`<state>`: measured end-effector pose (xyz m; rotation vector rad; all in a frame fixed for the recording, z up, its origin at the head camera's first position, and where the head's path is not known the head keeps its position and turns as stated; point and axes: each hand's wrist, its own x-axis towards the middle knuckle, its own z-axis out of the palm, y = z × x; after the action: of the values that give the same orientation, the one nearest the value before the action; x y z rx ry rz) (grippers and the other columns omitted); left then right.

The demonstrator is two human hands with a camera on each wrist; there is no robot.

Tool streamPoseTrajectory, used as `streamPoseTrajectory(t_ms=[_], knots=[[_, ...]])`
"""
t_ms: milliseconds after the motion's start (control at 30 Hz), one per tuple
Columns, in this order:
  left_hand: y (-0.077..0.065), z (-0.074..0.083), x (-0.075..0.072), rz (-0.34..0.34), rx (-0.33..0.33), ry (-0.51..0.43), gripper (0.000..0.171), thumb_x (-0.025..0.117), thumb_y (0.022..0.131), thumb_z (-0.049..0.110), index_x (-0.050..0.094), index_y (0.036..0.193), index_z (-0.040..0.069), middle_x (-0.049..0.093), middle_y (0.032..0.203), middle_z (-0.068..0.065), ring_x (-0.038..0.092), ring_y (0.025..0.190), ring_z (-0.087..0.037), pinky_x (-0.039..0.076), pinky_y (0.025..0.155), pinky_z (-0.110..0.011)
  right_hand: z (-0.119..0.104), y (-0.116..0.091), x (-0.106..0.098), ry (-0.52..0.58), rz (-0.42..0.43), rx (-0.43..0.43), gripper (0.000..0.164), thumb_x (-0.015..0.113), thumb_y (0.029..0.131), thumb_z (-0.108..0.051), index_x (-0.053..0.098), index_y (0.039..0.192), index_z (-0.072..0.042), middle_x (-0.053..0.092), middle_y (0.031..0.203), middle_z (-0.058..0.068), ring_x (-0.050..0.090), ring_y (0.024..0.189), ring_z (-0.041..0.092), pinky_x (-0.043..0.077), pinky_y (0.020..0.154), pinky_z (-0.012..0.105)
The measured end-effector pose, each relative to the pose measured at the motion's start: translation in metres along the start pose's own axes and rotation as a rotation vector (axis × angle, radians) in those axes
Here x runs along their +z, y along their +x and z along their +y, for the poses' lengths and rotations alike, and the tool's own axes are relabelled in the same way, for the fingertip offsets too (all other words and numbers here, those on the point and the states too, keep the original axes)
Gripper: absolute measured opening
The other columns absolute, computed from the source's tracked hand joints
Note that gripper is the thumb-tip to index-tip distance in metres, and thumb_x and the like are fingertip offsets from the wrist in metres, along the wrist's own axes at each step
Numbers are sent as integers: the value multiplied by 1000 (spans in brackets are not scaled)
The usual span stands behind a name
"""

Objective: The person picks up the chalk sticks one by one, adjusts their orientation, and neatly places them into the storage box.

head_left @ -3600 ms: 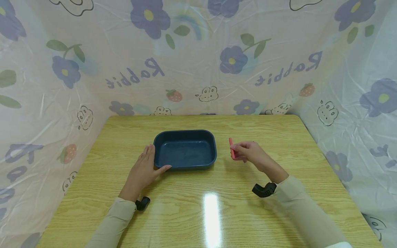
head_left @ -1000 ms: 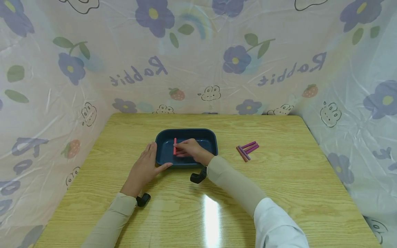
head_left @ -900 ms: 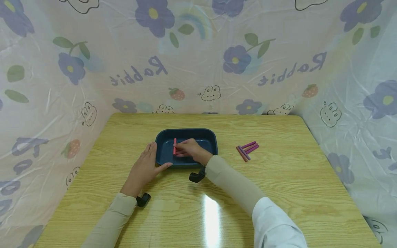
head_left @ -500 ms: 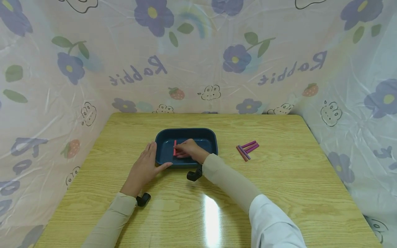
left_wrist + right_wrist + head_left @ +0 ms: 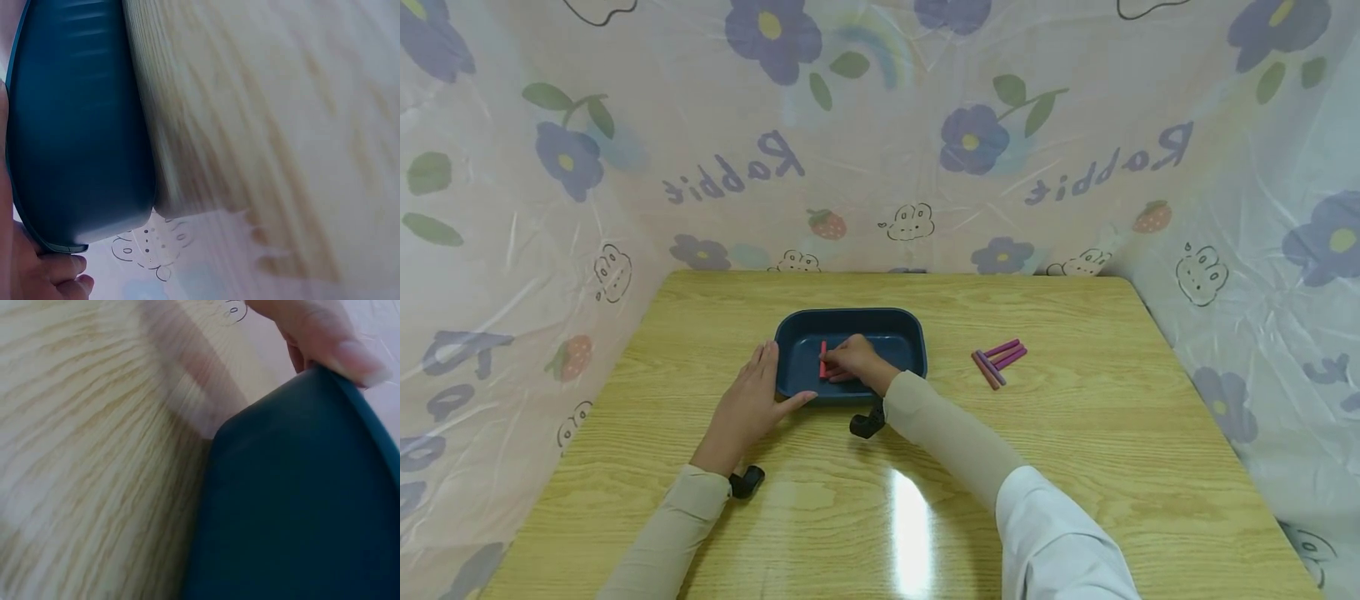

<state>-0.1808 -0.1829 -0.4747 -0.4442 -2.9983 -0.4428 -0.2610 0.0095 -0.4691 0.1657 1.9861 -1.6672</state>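
Observation:
A dark blue rectangular container [image 5: 850, 321] stands on the wooden table. The right hand [image 5: 859, 358] reaches inside it, pinching a red chalk-like stick [image 5: 823, 359] between thumb and fingertips. The stick is near the container's left half, pointing away from the person. The left hand [image 5: 747, 404] rests against the container's left front corner, fingers straight along the left side and thumb along the front rim. In the right wrist view, a thumb [image 5: 356, 359] lies over the container's rim. The left wrist view shows the container's outer wall [image 5: 81, 137] close up; fingertips appear at its end.
To the right of the container, several purple, lilac and reddish sticks [image 5: 998, 362] lie in a loose, crossing group. A patterned cloth [image 5: 865, 167] hangs behind and at both sides of the wooden table [image 5: 1075, 483]. Black wrist cameras sit at both cuffs.
Earlier the right hand held the red stick over the table, right of the container; it has moved left into it. In the last second, hand and stick sank slightly. The left hand stays put.

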Motion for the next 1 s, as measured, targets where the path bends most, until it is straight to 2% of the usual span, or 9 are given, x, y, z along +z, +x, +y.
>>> streamPoseTrajectory(t_ms=[467, 667, 833, 1000], knots=[[0, -1, -2, -28, 6, -17, 111, 36, 78, 79, 5, 148, -1, 13, 152, -21, 8, 140, -32, 18, 110, -49, 5, 5, 4, -92, 46, -59, 17, 67, 86, -13, 70, 86, 3, 68, 72, 14, 68, 65, 20, 56, 61, 31], [2, -1, -3, -41, 2, -17, 112, 35, 78, 80, 4, 148, -1, 12, 152, -20, 7, 140, -31, 16, 110, -49, 3, 4, 3, -95, 50, -51, 16, 67, 87, -14, 71, 85, 1, 68, 73, 14, 68, 66, 20, 56, 62, 29], [2, -1, -2, -31, 5, -13, 112, 36, 78, 80, 5, 148, -1, 14, 152, -21, 10, 140, -33, 18, 109, -50, 3, 6, 2, -104, 43, -35, 15, 68, 86, -14, 71, 83, 0, 68, 70, 12, 67, 61, 16, 55, 57, 26], [1, -1, -2, -26, 6, -14, 111, 36, 78, 79, 5, 148, -1, 14, 151, -21, 10, 140, -32, 18, 109, -50, 5, 6, 3, -107, 53, -54, 15, 70, 84, -14, 71, 84, 1, 68, 71, 13, 68, 62, 18, 56, 59, 28]])
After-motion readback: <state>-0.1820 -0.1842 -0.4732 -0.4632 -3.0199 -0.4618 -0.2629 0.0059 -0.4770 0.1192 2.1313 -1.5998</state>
